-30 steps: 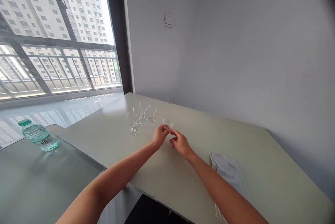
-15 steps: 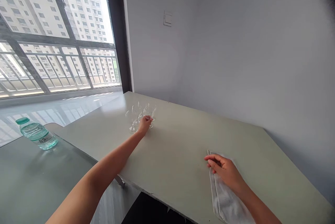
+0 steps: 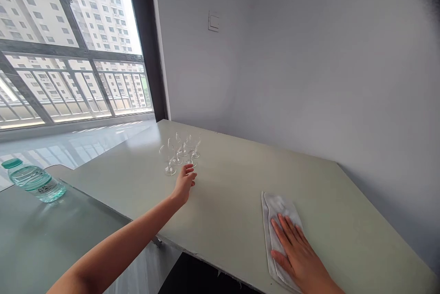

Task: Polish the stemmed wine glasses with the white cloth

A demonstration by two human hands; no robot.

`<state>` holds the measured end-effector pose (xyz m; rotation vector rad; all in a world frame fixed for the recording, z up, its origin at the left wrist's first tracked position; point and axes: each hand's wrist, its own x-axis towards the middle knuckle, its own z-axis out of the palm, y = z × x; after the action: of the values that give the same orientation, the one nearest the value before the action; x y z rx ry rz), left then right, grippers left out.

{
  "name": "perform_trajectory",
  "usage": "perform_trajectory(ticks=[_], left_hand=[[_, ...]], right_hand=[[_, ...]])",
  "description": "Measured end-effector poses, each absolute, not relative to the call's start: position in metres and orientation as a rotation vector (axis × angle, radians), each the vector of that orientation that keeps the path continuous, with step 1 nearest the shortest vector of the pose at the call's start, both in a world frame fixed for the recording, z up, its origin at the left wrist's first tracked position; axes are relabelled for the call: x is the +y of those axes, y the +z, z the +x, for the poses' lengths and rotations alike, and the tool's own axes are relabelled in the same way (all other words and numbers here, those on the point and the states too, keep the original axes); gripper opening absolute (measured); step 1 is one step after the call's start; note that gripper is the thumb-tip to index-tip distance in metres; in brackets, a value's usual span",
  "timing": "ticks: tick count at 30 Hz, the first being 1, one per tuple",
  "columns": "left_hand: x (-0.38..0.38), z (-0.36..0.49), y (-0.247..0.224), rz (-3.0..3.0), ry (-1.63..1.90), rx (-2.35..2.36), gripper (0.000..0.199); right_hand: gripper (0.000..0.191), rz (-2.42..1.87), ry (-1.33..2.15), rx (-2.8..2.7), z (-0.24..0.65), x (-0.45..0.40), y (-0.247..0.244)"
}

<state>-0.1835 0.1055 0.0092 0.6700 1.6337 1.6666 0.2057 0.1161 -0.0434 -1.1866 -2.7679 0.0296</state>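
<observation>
Plain pale-grey walls meet in a corner behind a broad, angular, pale greenish-grey table, with a square white light switch on the left stretch. At left, a tall dark-framed window shows a metal railing and a pale high-rise building. Daylight streaks the glossy pale floor; a smooth grey-green tabletop adjoins the table's left side.

Some upper-floor room, home or office, can't tell which: big window, railing, tower block outside, light switch on a plain grey wall.
</observation>
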Motion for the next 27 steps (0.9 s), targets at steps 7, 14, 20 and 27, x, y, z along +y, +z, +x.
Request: perform_trajectory(ticks=[7,14,20,27], left_hand=[[0.116,-0.183,-0.012,1.000,1.653,1.829,0.030],[0.118,-0.181,-0.016,1.045,1.631,1.855,0.028],[0.119,-0.185,-0.018,1.075,1.596,1.861,0.029],[0.118,-0.186,-0.019,1.108,1.573,1.872,0.027]], right_hand=[[0.070,-0.760,0.334,-2.993,0.091,0.121,-0.021],[0.073,-0.825,0.434,-3.008,-0.005,0.195,-0.009],[0.078,-1.168,0.306,-2.859,-0.004,0.281,-0.002],[0.076,-1.782,0.214,-2.543,0.122,0.345,0.000]])
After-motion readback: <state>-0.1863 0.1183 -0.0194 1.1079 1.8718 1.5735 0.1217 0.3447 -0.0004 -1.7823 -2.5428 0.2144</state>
